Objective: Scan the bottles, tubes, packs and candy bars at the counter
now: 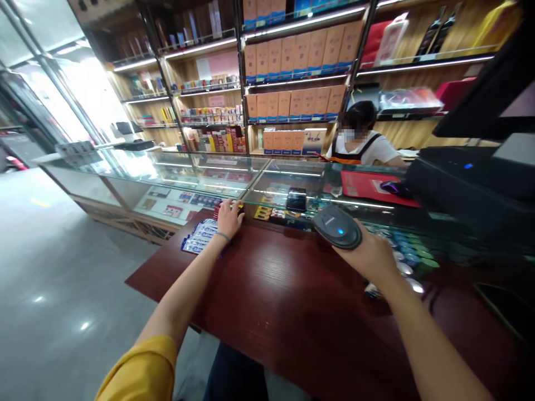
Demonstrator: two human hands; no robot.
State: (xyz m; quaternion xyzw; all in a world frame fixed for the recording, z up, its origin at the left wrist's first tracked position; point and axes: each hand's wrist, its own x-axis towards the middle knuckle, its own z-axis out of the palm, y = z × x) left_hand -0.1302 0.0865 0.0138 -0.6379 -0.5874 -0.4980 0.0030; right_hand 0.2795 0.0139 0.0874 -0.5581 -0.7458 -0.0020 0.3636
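My right hand (371, 257) is wrapped round a dark handheld barcode scanner (337, 227) with a blue light on top, raised above the right part of the dark red-brown table (267, 301). At the table's far left edge, my left hand (229, 220) rests with fingers stretched forward and thumb apart. Small red packets (217, 210) lie by its fingertips; whether it touches them is hard to tell. Beside that wrist, blue-and-white packets (199, 236) lie overlapping in a row. Partly hidden behind my right hand are rows of green and blue packages (412, 245).
A glass display counter (209, 167) runs along the table's far side, with a dark phone (296, 199) on it. To the right stand a black checkout machine (455, 178) and a mouse (395, 189) on a red mat (363, 186). A person (361, 136) sits behind the counter, before stocked shelves.
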